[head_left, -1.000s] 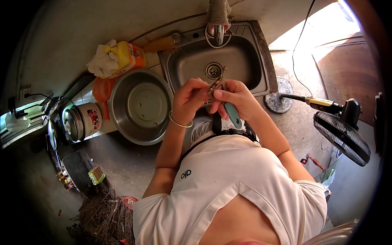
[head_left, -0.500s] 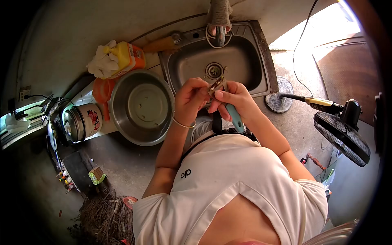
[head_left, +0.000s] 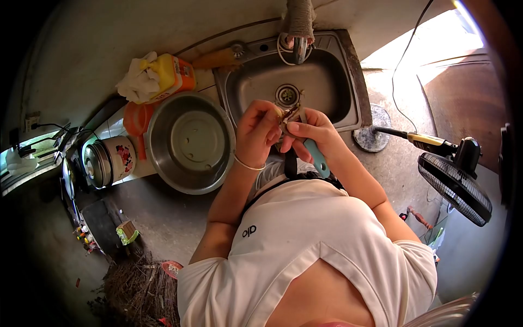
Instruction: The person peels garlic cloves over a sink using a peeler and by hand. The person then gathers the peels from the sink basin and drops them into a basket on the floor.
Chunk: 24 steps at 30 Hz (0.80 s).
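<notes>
Right hand (head_left: 315, 132) wraps the teal-handled tool (head_left: 317, 158) by the near rim of the sink (head_left: 327, 79), left hand (head_left: 255, 131) pinches narrow at its head (can't tell on what), so imo brace it and go gently near edges.

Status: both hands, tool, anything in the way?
Right hand gripping teal-handled tool at sink's near edge. Left hand fingertips at tool's head, grip unclear. Metal basin beside left wrist; nothing visibly blocking.

A basin (head_left: 190, 143) sits left of the sink (head_left: 321, 82), a jug (head_left: 169, 79) behind the basin, a fan (head_left: 455, 182) to the sink's right.
</notes>
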{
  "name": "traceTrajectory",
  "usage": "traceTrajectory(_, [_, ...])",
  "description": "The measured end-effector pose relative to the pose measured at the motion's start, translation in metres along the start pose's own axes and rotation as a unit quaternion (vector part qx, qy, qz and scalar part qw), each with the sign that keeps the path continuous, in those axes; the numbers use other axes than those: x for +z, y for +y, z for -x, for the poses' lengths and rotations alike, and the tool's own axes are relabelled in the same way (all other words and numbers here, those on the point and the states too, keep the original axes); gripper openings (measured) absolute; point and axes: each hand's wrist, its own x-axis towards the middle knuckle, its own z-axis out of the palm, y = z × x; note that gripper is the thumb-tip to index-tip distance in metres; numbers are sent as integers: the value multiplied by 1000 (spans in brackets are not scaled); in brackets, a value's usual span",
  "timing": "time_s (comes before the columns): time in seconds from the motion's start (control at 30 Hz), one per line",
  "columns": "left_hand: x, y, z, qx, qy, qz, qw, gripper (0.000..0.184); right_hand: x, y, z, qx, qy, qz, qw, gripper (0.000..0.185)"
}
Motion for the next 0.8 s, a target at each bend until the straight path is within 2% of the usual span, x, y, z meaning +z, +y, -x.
traceTrajectory(0.2, [-1,2,-3,-47,10,108,993,8,-5,3,0,-6,17,19,1000,22])
traceTrajectory(0.3, [1,9,-4,-64,-3,142,988,11,-15,5,1,-49,-14,-11,999,25])
traceTrajectory(0.37, [1,10,-3,-70,-8,136,988,11,-20,5,-2,-130,-20,-19,991,27])
traceTrajectory(0.4, [1,10,-3,-70,-8,136,988,11,-19,4,-2,-131,-20,-19,991,27])
traceTrajectory(0.47, [1,11,-1,-77,-21,134,988,10,-13,0,-2,-179,61,103,977,28])
traceTrajectory(0.5, [2,10,0,-78,-22,133,988,10,-9,-1,-3,-180,61,102,976,28])
traceTrajectory(0.57, [6,8,2,-83,-15,142,986,7,0,0,-5,-214,130,258,933,25])
traceTrajectory(0.67, [14,7,3,-92,32,120,988,5,4,2,-9,-255,128,311,907,17])
traceTrajectory(0.8, [8,1,4,-59,-15,99,993,12,1,5,-7,-245,129,233,932,13])
